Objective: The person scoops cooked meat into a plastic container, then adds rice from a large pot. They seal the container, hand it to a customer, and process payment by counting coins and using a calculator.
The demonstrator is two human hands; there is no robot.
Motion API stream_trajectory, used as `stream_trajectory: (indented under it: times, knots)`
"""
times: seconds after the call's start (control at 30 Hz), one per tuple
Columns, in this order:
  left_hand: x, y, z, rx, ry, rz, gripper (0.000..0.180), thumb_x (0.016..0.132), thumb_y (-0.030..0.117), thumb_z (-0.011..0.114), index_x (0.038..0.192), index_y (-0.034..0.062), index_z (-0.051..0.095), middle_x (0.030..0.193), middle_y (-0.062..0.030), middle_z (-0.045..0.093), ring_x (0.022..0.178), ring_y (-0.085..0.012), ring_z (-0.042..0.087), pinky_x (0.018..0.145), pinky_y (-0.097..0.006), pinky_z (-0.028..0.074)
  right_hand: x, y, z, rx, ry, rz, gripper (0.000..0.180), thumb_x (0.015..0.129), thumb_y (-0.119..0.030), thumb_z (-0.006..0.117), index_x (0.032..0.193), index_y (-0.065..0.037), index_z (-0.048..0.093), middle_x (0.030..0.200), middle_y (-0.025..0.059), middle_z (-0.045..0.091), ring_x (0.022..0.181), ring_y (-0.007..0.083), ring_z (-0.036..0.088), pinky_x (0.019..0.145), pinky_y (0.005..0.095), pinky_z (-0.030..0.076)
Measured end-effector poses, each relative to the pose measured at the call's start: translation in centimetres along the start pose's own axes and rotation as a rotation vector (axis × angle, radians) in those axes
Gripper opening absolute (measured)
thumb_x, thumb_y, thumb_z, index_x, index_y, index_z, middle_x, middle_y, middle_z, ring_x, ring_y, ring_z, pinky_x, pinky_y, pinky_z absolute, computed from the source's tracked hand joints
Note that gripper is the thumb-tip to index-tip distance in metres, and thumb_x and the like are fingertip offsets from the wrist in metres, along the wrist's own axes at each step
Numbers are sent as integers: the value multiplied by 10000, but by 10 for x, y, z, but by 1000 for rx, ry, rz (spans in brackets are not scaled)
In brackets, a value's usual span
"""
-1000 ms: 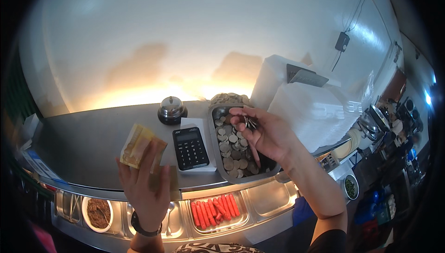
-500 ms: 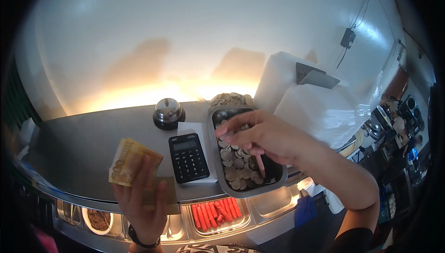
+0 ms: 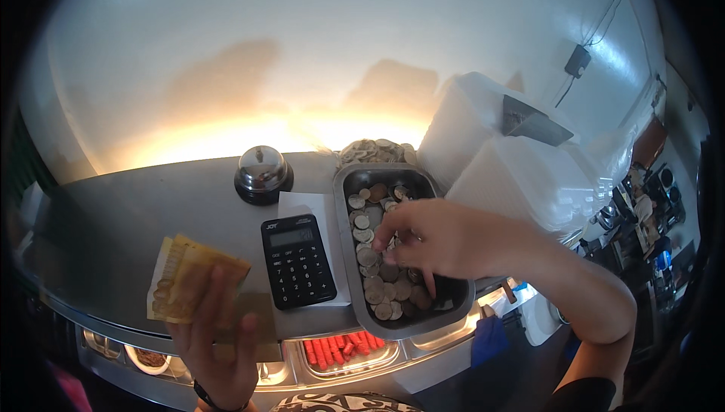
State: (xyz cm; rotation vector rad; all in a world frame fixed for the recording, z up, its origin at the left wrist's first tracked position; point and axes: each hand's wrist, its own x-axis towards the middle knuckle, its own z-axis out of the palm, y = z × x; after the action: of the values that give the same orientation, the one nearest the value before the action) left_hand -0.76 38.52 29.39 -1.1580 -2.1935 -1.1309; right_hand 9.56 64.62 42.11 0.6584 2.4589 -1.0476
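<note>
My left hand (image 3: 215, 336) is closed around several folded yellow banknotes (image 3: 189, 272), held above the counter's front edge. In the middle stands a deep grey metal tray (image 3: 343, 276) with many silver coins (image 3: 389, 291) and a few brownish ones. My right hand (image 3: 434, 238) reaches into it from the right. Its curled fingers touch the coins near the left side, with one finger pointing down. Whether a coin is pinched between them is hidden. A black calculator (image 3: 298, 261) lies between the banknotes and the tray, on a white sheet of paper (image 3: 302, 204).
Behind the calculator sits a silver call bell (image 3: 263, 174). A pile of coins (image 3: 374, 152) lies behind the tray. Stacked white foam boxes (image 3: 521, 178) rise at the right. Below the counter (image 3: 98, 246), a food pan (image 3: 351, 355) holds red sausages, beside a white bowl (image 3: 151, 359).
My right hand has lowered onto the coins, uncovering the tray's far end. The banknotes stay in my left hand. The whole view has shifted slightly.
</note>
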Motion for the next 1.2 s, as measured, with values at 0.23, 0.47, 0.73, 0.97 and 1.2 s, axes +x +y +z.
stream_trajectory:
  times: [0.23,0.47,0.73,0.97,1.2]
  knots:
    - [-7,-7,6,-299,5,-98,479,900,63,584,1356,-69,525,1376,-209,557,1377,-330,423,1162,-474,247,-14,9,11,-397,29,-117,374,847,-132,711,1150,-50,507,1002,151,654,918,334,664,760,420,495]
    - [-11,-6,0,-107,0,-110,497,904,121,602,1355,-71,521,1384,-185,565,1346,-327,453,1135,-454,295,-6,19,17,-430,-15,-139,196,861,-115,684,995,-39,562,965,131,633,940,323,646,789,420,490]
    - [-13,-7,2,-96,28,-133,502,905,174,612,1340,-65,540,1378,-187,571,1325,-325,468,1116,-445,313,-12,10,10,-443,65,-149,199,903,-195,665,985,-38,574,967,121,618,914,318,637,776,417,490]
    - [-12,-5,-1,-66,-22,-168,506,911,187,614,1349,-55,541,1372,-186,571,1292,-320,488,1097,-435,333,-5,13,25,-297,55,-213,276,891,-236,691,1019,-31,558,986,144,616,919,352,640,806,427,485]
    - [-14,-8,-2,-45,-42,-149,516,917,218,610,1356,-45,541,1380,-207,552,1256,-318,504,1087,-436,341,4,16,34,-217,3,-251,210,876,-151,625,986,6,540,1002,176,609,945,356,638,843,427,502]
